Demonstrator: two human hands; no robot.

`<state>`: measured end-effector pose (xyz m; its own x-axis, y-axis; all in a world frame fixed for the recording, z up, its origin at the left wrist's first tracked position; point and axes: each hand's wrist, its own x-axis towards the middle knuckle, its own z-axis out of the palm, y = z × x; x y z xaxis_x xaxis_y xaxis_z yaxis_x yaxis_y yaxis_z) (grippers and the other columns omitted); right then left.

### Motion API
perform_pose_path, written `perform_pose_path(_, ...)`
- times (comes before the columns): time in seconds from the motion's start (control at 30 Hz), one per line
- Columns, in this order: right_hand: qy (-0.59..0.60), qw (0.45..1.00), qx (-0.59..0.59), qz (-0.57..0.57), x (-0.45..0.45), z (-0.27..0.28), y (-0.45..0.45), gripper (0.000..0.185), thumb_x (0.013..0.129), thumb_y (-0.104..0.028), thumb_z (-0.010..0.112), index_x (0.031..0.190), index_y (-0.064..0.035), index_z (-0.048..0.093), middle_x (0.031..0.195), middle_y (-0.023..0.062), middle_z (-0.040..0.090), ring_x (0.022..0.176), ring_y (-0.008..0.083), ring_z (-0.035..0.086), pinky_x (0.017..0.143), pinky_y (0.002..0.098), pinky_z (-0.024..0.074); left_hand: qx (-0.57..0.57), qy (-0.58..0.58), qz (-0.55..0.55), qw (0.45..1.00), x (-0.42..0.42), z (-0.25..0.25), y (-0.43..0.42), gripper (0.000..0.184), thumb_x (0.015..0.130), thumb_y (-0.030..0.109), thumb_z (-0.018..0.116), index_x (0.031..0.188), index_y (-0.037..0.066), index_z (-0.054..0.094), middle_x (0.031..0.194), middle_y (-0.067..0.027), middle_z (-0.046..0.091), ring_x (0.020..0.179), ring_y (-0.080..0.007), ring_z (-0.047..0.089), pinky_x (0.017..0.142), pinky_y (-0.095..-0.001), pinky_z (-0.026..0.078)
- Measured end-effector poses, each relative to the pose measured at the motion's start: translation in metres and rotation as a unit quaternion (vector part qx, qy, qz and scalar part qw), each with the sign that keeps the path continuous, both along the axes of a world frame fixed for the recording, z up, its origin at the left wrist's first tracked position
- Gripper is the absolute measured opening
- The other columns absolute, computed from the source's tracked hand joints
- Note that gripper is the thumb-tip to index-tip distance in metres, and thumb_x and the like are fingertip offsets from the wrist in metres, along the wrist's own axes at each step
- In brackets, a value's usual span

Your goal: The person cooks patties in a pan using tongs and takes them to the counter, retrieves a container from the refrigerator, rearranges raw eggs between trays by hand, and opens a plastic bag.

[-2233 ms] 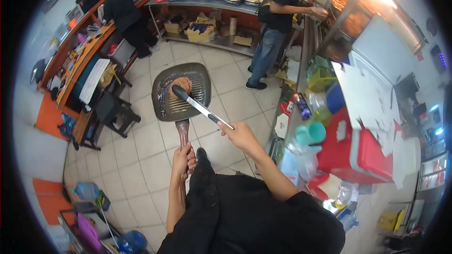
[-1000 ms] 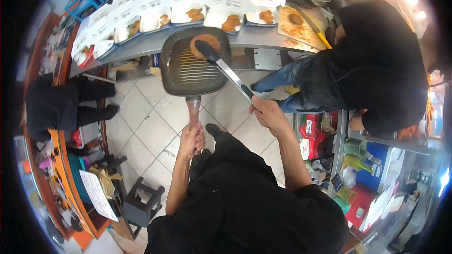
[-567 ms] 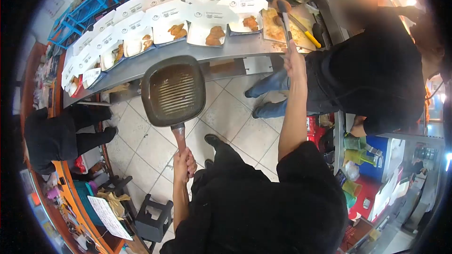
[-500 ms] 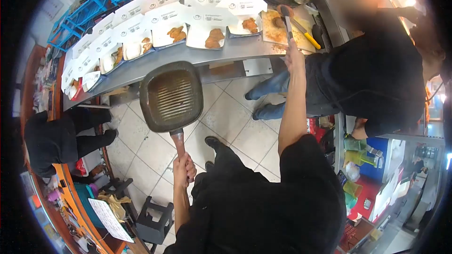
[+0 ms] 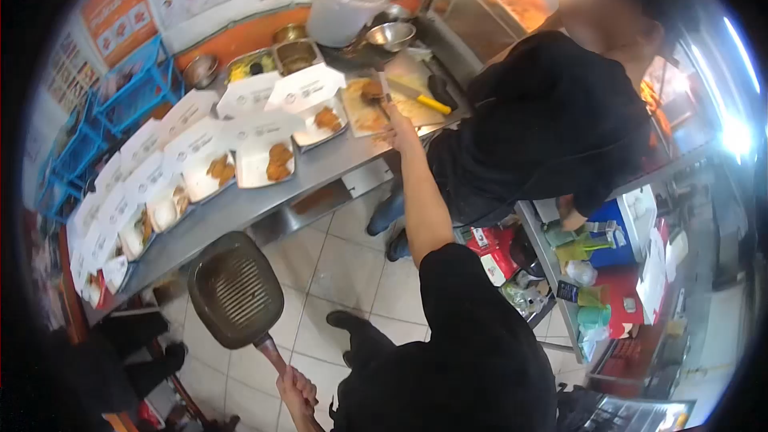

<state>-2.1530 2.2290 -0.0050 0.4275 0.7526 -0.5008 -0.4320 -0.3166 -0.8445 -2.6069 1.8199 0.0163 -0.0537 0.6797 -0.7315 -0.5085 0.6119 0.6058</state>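
Left hand (image 5: pixel 297 388) clasped pan (image 5: pixel 236 290), right hand (image 5: pixel 398 130) tongs (image 5: pixel 385 94) over board (image 5: pixel 412 72); sideways swing might have knocked knife (image 5: pixel 424 99) off board

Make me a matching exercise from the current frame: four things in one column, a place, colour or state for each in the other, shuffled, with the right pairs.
1. Grill pan
2. Tongs
3. Knife
4. Crates

A. Blue, at the left behind the boxes
B. In the right hand
C. Yellow-handled
D. Held by its handle in the left hand

Pairs: 1-D, 2-B, 3-C, 4-A
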Motion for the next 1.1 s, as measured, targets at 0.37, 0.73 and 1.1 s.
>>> perform_pose_path(0.37, -0.346, 0.926, -0.147, 0.038, -0.012, -0.019, -0.03, 0.07, 0.079, -0.057, 0.049, 0.092, 0.0107, 0.061, 0.091, 0.0272, 0.061, 0.088, 0.0353, 0.06, 0.077, 0.0383, 0.046, 0.006, -0.011, -0.039, 0.999, 0.0, -0.014, 0.008, 0.027, 0.089, 0.027, 0.047, 0.072, 0.008, 0.039, 0.046, 0.0029, 0.027, 0.03, -0.0073, 0.024, 0.026, -0.0223, 0.018)
perform_pose_path(0.73, -0.435, 0.889, -0.14, 0.006, -0.067, 0.002, -0.116, 0.079, 0.077, -0.063, 0.047, 0.085, 0.0137, 0.06, 0.085, 0.0352, 0.057, 0.091, 0.0452, 0.057, 0.08, 0.0452, 0.0449, 0.003, -0.024, -0.076, 0.997, -0.02, -0.015, 0.007, 0.029, 0.09, 0.028, 0.047, 0.071, 0.007, 0.039, 0.046, 0.0031, 0.026, 0.031, -0.0073, 0.025, 0.028, -0.023, 0.02)
perform_pose_path(1.1, -0.452, 0.89, -0.046, 0.047, -0.16, 0.003, -0.318, 0.058, 0.081, -0.053, 0.053, 0.073, 0.0042, 0.06, 0.062, 0.024, 0.057, 0.063, 0.0384, 0.059, 0.058, 0.0434, 0.0438, 0.035, -0.005, -0.156, 0.987, -0.067, -0.034, -0.021, 0.026, 0.09, 0.027, 0.049, 0.073, 0.008, 0.044, 0.046, 0.003, 0.029, 0.031, -0.0069, 0.024, 0.028, -0.0225, 0.019)
